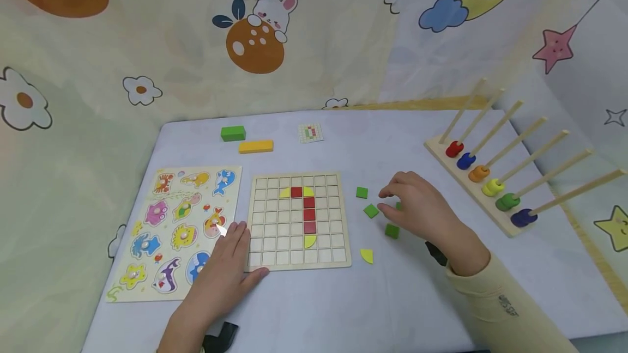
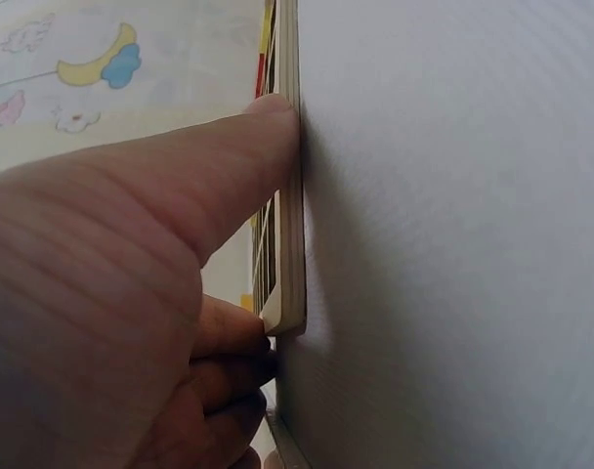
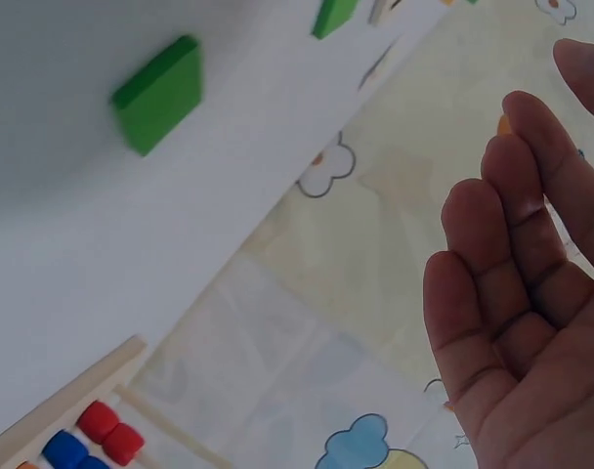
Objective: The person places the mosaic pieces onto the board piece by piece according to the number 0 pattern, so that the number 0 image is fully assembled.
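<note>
A wooden grid board (image 1: pixel 283 229) lies in the middle of the table, with several red squares (image 1: pixel 309 214) and a few yellow quarter-round pieces (image 1: pixel 309 241) in its cells. My left hand (image 1: pixel 223 266) rests at its lower left corner, fingers along the left side and thumb (image 2: pixel 248 147) against the front edge. To the right of the board, my right hand (image 1: pixel 419 206) hovers over several loose green square tiles (image 1: pixel 392 231), its fingers loosely bent with nothing between them. One green tile is partly hidden behind that hand. A loose yellow quarter-round piece (image 1: pixel 367 256) lies nearer the front.
Left of the board lies a sea-animal knob puzzle (image 1: pixel 162 189), partly under my left hand. Behind are a green block (image 1: pixel 233 133), a yellow block (image 1: pixel 255 147) and a small pattern card (image 1: pixel 311 133). A peg rack (image 1: pixel 471 187) with coloured beads stands at the right.
</note>
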Action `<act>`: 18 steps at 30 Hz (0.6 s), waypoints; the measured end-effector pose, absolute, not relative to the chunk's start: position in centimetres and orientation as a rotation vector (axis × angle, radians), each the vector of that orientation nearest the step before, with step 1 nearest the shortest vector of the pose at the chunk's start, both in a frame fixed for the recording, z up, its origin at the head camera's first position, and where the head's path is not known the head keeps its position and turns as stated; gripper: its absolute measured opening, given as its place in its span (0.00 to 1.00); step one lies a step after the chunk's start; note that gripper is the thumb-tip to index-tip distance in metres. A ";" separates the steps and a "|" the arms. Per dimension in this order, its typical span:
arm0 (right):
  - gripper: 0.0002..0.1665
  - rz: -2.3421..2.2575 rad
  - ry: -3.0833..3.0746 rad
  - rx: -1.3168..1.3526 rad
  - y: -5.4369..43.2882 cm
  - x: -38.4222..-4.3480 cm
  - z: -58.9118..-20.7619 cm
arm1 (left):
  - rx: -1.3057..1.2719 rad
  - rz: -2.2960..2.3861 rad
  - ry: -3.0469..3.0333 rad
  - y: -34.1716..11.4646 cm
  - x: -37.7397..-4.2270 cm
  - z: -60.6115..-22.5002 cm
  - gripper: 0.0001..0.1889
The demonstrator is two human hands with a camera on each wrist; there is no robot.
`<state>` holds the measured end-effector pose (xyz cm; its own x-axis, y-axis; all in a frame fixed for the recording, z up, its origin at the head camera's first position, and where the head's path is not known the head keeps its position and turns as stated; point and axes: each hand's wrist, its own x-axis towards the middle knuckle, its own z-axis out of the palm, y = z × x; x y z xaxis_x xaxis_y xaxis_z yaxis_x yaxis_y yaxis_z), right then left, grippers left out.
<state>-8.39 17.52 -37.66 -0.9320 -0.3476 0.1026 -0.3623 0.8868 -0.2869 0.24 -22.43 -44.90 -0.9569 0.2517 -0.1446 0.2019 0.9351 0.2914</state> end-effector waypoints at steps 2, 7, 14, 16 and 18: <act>0.10 0.463 -3.020 0.558 18.1 -8.2 -37.9 | 0.342 0.412 2.911 -22.4 0.3 -44.9 0.52; 0.11 0.463 -3.062 0.544 19.2 -7.5 -38.6 | 0.335 0.404 2.907 -22.5 0.4 -45.0 0.52; 0.12 0.438 -3.117 0.546 20.4 -6.3 -40.1 | 0.346 0.423 2.918 -22.4 0.4 -45.0 0.52; 0.12 0.415 -3.117 0.557 20.7 -6.1 -40.5 | 0.350 0.421 2.919 -22.4 0.4 -45.0 0.51; 0.13 0.399 -3.112 0.568 20.9 -5.9 -41.0 | 0.350 0.420 2.922 -22.4 0.4 -44.9 0.51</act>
<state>-5.91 20.88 -40.98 -0.9354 -0.3537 -0.0014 -0.3419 0.9052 -0.2523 0.37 -22.36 -44.92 -0.9582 0.2539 -0.1320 0.2064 0.9327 0.2959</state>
